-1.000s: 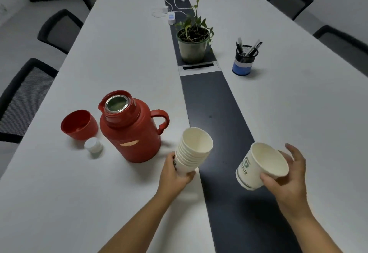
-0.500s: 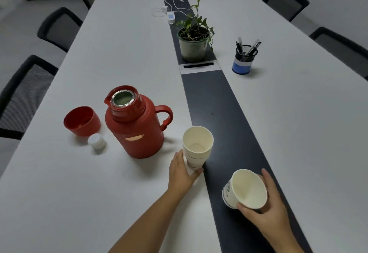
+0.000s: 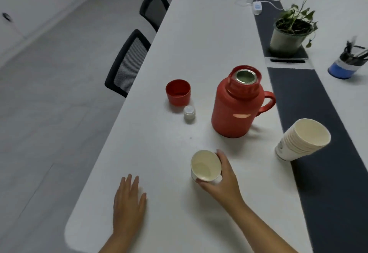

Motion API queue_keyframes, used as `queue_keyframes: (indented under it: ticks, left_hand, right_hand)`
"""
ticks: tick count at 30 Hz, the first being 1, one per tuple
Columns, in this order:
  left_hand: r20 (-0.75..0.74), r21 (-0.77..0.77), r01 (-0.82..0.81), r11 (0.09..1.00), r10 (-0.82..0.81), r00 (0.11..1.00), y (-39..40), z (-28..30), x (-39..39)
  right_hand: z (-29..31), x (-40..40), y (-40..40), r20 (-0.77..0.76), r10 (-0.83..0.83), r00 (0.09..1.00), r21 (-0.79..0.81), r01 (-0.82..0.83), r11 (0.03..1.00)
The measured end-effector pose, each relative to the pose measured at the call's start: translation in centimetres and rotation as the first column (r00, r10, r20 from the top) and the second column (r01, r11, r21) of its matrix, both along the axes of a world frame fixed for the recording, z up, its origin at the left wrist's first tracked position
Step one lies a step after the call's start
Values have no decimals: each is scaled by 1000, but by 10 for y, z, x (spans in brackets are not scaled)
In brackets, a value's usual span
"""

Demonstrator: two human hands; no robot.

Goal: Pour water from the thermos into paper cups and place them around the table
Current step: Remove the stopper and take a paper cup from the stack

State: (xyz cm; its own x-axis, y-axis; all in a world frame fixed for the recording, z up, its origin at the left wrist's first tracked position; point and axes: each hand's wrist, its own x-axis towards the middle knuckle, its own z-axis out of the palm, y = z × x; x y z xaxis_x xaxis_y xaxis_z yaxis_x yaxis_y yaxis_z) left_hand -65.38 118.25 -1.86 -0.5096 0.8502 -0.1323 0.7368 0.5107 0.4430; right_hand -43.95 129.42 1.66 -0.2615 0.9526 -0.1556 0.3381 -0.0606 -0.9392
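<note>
A red thermos (image 3: 237, 105) stands uncapped on the white table (image 3: 199, 39), its handle to the right. Its red lid cup (image 3: 178, 92) and white stopper (image 3: 189, 113) sit to its left. My right hand (image 3: 221, 179) grips a single empty paper cup (image 3: 206, 166) in front of the thermos, low over the table. My left hand (image 3: 128, 205) lies flat on the table near the front edge, fingers straight, holding nothing. A stack of paper cups (image 3: 302, 139) stands free at the edge of the dark centre strip (image 3: 328, 173), to the right of the thermos.
A potted plant (image 3: 291, 31) and a blue pen holder (image 3: 346, 64) stand at the back right. A white charger with cables (image 3: 256, 7) lies further back. Black chairs (image 3: 127, 65) line the table's left side, with grey floor beyond.
My left hand let go of the cup stack and moved left to rest flat on the table. My right hand carried the single cup left, off the dark strip. The view swung left.
</note>
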Motion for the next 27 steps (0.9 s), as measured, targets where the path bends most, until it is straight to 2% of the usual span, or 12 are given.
queue_keyframes:
  ticks: [4, 10, 13, 15, 19, 24, 27]
  left_hand:
    - [-64, -101, -65, 993, 59, 996, -25, -5, -62]
    - [-111, -179, 58, 982, -79, 991, -35, -9, -94]
    - [-36, -228, 142, 963, -154, 987, -36, -4, -95]
    - [-30, -194, 151, 969, -160, 987, -40, -4, -97]
    - [1, -225, 178, 958, -183, 983, -42, -5, -99]
    - [-18, -94, 133, 987, -135, 991, -41, -14, -105]
    - [-59, -96, 72, 993, -78, 995, -35, -21, -102]
  right_hand:
    - [-3, -97, 6, -22, 77, 997, 14, -76, 997]
    - [-9, -183, 23, 34, 105, 994, 53, -107, 993]
    - [-14, -196, 28, 86, 89, 992, 67, -95, 993]
    - [-18, -198, 27, 113, 78, 991, 67, -86, 994]
    - [-24, -197, 23, 127, 49, 991, 54, -56, 997]
    - [-26, -196, 26, 138, -1, 990, 64, -8, 998]
    - [-24, -195, 27, 141, 30, 990, 16, -32, 999]
